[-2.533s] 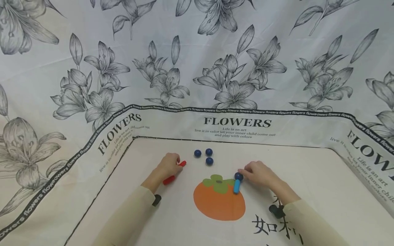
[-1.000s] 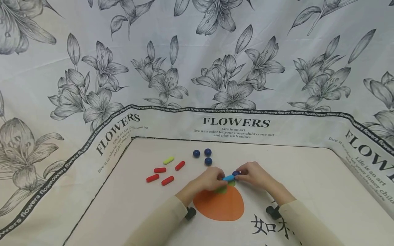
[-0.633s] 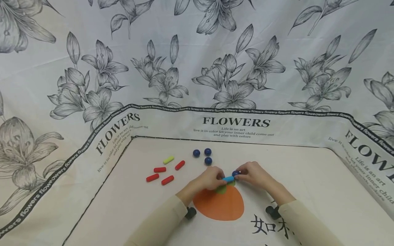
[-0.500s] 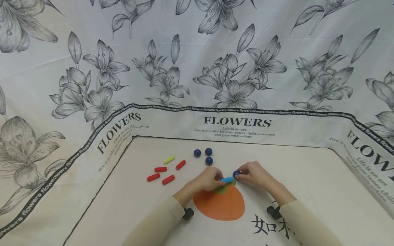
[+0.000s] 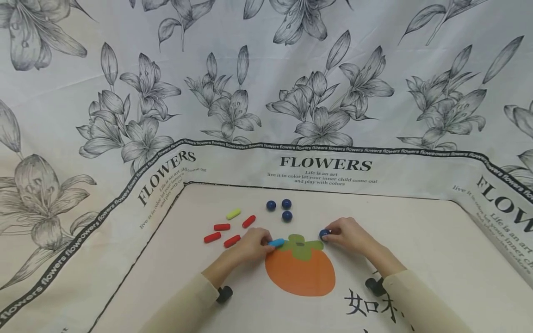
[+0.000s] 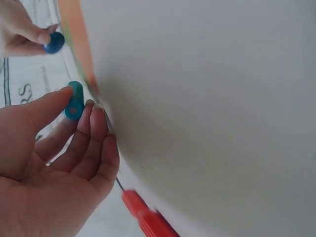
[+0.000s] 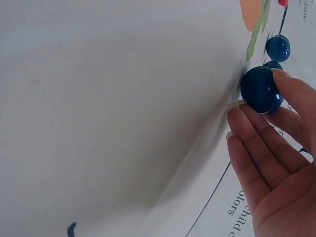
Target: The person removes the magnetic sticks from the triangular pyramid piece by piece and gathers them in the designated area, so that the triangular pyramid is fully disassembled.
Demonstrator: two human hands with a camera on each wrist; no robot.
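Observation:
My left hand point(image 5: 250, 245) pinches a short light blue rod point(image 5: 276, 243) between thumb and fingers, over the left edge of the printed orange persimmon point(image 5: 300, 275). In the left wrist view one end of the rod point(image 6: 74, 101) shows a round face, and the other fingers curve beside it. Right of the persimmon's green leaves, my right hand point(image 5: 351, 236) pinches a glossy dark blue ball point(image 7: 261, 90) with thumb and fingertips. Rod and ball stand apart, with the leaves between them in the head view.
Several red rods point(image 5: 222, 227) and a thinner yellow-green rod point(image 5: 233, 214) lie on the pale tablecloth point(image 5: 416, 240) at the left. Three dark blue balls point(image 5: 287, 216) sit grouped behind the persimmon. A flower-print cloth point(image 5: 233, 92) rises at the back and sides.
My left hand has come from the red rods, gripped the light blue rod and drawn it left, off the ball. The right hand keeps the ball in nearly the same place.

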